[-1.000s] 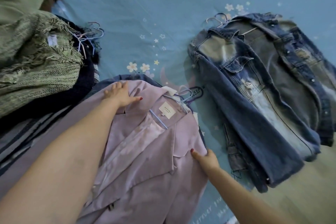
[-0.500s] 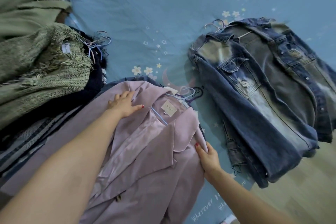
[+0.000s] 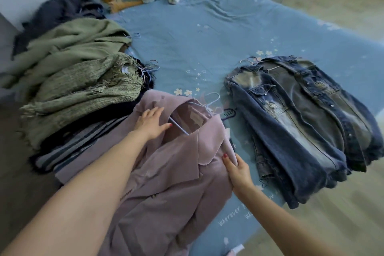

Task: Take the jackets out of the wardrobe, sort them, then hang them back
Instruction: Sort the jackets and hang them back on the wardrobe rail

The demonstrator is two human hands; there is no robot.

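1. The lilac jacket point(image 3: 166, 183) lay on the bed point(image 3: 207, 37), its hem cut off below.
2. The left hand point(image 3: 150, 123) rested flat on its collar; the right hand point(image 3: 239, 170) pinched its edge.
3. Denim jackets point(image 3: 301, 120) lay beside it, a green pile point(image 3: 79, 81) opposite.

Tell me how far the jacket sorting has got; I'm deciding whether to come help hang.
Done: the jackets are out on the bed, with the denim jackets in one pile and the green knits in another. In hand: the left hand lies flat on the lilac jacket while the right hand pinches its edge. Left: hanging everything back; no wardrobe is visible.
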